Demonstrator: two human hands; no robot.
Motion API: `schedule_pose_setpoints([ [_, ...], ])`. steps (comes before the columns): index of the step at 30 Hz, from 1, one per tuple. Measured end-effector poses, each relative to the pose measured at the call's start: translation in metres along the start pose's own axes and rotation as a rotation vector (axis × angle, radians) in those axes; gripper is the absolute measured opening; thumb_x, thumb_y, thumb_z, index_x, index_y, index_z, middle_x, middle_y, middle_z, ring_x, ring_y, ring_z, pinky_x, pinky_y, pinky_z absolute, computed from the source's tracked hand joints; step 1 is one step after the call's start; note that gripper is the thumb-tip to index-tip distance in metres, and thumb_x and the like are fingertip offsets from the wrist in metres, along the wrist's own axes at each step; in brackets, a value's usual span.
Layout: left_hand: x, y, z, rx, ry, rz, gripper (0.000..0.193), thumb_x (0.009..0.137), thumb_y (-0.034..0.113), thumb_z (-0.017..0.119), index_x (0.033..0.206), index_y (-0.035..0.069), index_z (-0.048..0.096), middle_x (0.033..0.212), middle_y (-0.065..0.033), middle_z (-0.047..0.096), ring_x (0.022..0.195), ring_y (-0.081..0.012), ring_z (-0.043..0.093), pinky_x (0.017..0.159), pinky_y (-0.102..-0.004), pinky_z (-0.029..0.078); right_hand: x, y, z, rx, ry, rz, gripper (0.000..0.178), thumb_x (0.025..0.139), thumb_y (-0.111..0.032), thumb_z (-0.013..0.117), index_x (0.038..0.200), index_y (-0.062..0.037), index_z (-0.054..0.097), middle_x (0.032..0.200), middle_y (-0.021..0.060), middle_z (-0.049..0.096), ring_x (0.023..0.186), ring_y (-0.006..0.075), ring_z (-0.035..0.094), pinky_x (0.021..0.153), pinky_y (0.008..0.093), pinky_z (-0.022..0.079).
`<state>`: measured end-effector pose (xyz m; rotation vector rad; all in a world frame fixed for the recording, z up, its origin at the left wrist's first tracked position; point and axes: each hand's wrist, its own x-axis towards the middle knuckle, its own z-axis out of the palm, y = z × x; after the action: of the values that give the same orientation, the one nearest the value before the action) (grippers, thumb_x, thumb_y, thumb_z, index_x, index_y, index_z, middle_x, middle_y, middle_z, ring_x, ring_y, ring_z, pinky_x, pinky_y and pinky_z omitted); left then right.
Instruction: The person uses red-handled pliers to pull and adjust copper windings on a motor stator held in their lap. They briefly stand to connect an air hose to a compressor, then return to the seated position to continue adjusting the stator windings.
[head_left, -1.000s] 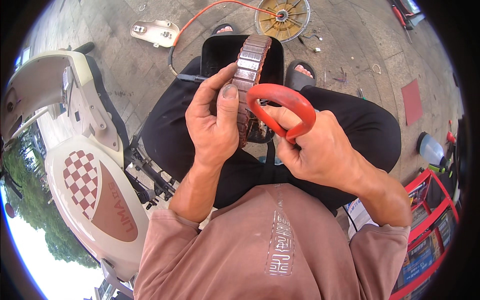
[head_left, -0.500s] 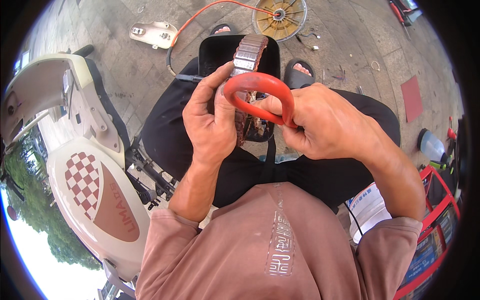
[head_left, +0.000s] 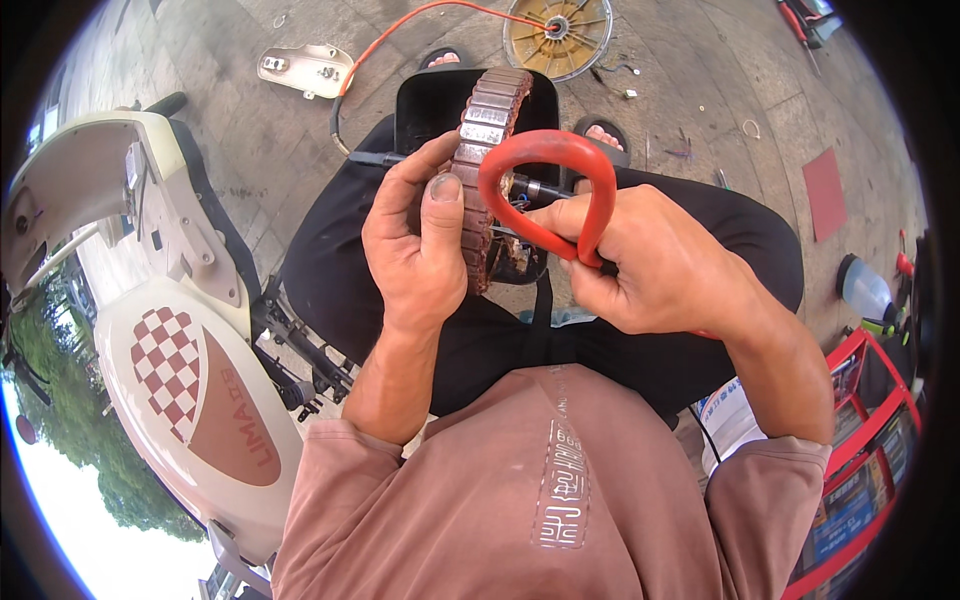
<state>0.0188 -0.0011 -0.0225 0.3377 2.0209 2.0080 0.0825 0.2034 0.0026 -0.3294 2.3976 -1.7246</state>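
A hub motor stator (head_left: 484,133), a ring of metal teeth with copper windings, stands on edge over a black tray (head_left: 420,95) between my knees. My left hand (head_left: 420,225) is closed on its left rim, thumb and fingers against the teeth. In my right hand (head_left: 655,260) I grip scissors with large red loop handles (head_left: 600,190); one loop rises in front of the stator's right side. The blades are mostly hidden behind the loop and my fingers. A dark axle (head_left: 540,190) sticks out of the stator to the right.
An orange cable (head_left: 400,22) runs from the stator's left side to a round motor cover (head_left: 590,40) on the paving. A pale plastic part (head_left: 300,68) lies nearby. A white scooter body (head_left: 190,300) stands left; a red rack (head_left: 860,400) and white bucket (head_left: 735,415) are right.
The red scissors and my right hand have shifted right and slightly downward, uncovering the axle. My left thumb now lies along the stator's rim, which has turned a little.
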Motion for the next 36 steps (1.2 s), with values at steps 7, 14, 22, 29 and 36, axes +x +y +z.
schedule_pose_setpoints([
  [7, 0.001, 0.000, 0.001, -0.035, 0.000, -0.015, 0.034, 0.100, 0.013, 0.058, 0.128, -0.006, 0.057, 0.118, -0.0116, 0.065, 0.106, -0.0137, 0.061, 0.095, -0.0280, 0.047, 0.001, -0.002, 0.001, 0.003, 0.037, -0.030, 0.024, 0.070, 0.004, 0.060, 0.093, -0.0017, 0.064, 0.068, 0.0124, 0.057, 0.057, 0.0319, 0.057, 0.054, 0.0370, 0.045],
  [14, 0.000, -0.001, -0.001, -0.037, -0.019, -0.022, 0.034, 0.101, 0.013, 0.057, 0.129, -0.006, 0.056, 0.119, -0.0125, 0.065, 0.108, -0.0145, 0.061, 0.096, -0.0287, 0.047, 0.003, -0.010, -0.005, -0.025, -0.013, 0.013, 0.025, 0.076, -0.002, 0.062, 0.101, -0.0008, 0.060, 0.076, 0.0189, 0.061, 0.074, 0.0409, 0.061, 0.064, 0.0467, 0.049],
  [22, 0.002, 0.000, -0.003, -0.027, -0.018, -0.085, 0.036, 0.101, 0.015, 0.058, 0.130, -0.006, 0.056, 0.119, -0.0127, 0.065, 0.107, -0.0150, 0.061, 0.096, -0.0285, 0.048, 0.006, -0.016, 0.004, -0.116, 0.041, 0.012, 0.029, 0.075, -0.001, 0.063, 0.105, -0.0040, 0.062, 0.075, 0.0168, 0.062, 0.069, 0.0384, 0.062, 0.061, 0.0458, 0.049],
  [29, 0.003, 0.000, 0.001, -0.064, -0.013, -0.025, 0.036, 0.101, 0.015, 0.059, 0.129, -0.006, 0.056, 0.119, -0.0113, 0.065, 0.107, -0.0143, 0.062, 0.095, -0.0280, 0.048, 0.008, -0.015, -0.007, -0.058, -0.020, 0.044, 0.016, 0.078, -0.004, 0.062, 0.094, -0.0015, 0.060, 0.074, 0.0176, 0.063, 0.072, 0.0405, 0.062, 0.062, 0.0478, 0.050],
  [36, 0.002, -0.001, -0.002, 0.009, -0.026, -0.033, 0.035, 0.101, 0.014, 0.059, 0.129, -0.006, 0.057, 0.118, -0.0108, 0.066, 0.106, -0.0139, 0.062, 0.095, -0.0278, 0.049, 0.000, -0.015, 0.013, -0.075, 0.102, 0.025, 0.017, 0.078, -0.003, 0.062, 0.095, -0.0039, 0.061, 0.074, 0.0152, 0.063, 0.070, 0.0382, 0.063, 0.062, 0.0460, 0.051],
])
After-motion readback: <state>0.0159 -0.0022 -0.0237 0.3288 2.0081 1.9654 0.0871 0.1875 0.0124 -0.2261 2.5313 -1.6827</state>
